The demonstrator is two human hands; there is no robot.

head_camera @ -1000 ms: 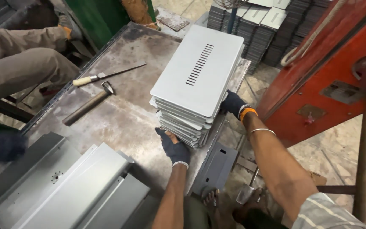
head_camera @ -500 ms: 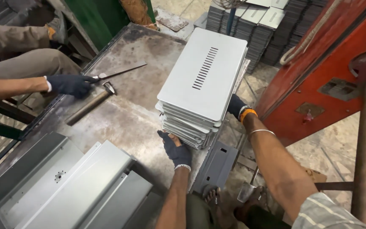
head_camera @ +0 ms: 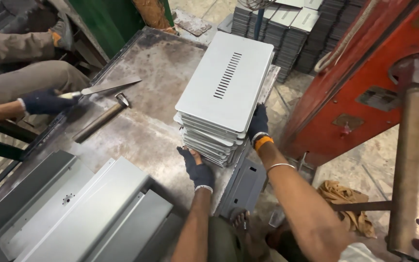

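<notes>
Worn steel desk (head_camera: 146, 131) is carrying a stack of grey metal covers (head_camera: 224, 104) at its near right edge. Left hand (head_camera: 197, 167), gloved, is bracing the stack's near lower corner, fingers curled against it; right hand (head_camera: 258, 125) is clasping its right side. Hammer (head_camera: 100, 121) and file (head_camera: 107, 87) are lying well apart; a co-worker's gloved hand (head_camera: 44, 101) is gripping the file.

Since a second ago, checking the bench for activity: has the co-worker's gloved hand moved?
Yes. The co-worker's gloved hand has come in from the left edge toward the hammer on the metal table and now grips the file.
</notes>
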